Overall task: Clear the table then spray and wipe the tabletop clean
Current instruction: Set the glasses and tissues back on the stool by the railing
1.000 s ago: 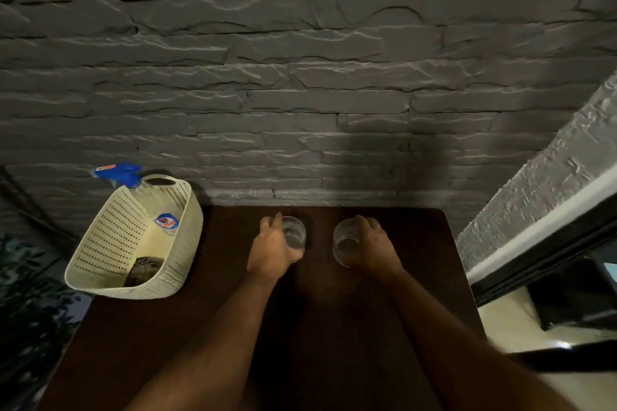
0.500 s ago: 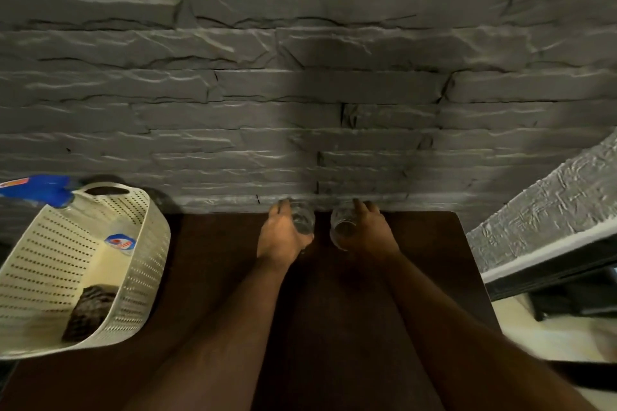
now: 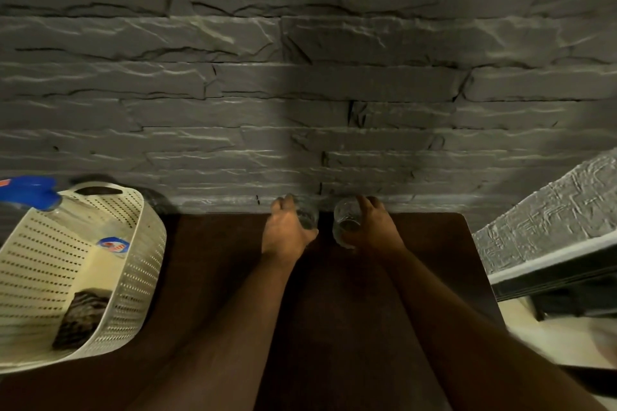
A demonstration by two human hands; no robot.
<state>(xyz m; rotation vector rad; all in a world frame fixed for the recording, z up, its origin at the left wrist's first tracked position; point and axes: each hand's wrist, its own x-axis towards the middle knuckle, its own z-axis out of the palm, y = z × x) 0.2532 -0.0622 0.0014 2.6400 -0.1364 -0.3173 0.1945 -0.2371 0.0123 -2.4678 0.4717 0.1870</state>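
Near the wall, both hands' fingers wrap upright glasses: left hand [image 3: 287,232], right hand [image 3: 370,230].

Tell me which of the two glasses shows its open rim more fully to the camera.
The glass in the right hand: this right glass shows its rim and inside, while the left glass is largely covered by the left hand.

Two bare forearms and hands reach in from the bottom edge. The left hand [image 3: 286,233] and the right hand [image 3: 373,231] show no gloves, and no sleeves cover the arms. Neither wrist shows a watch or band. Dim light blurs finer detail.
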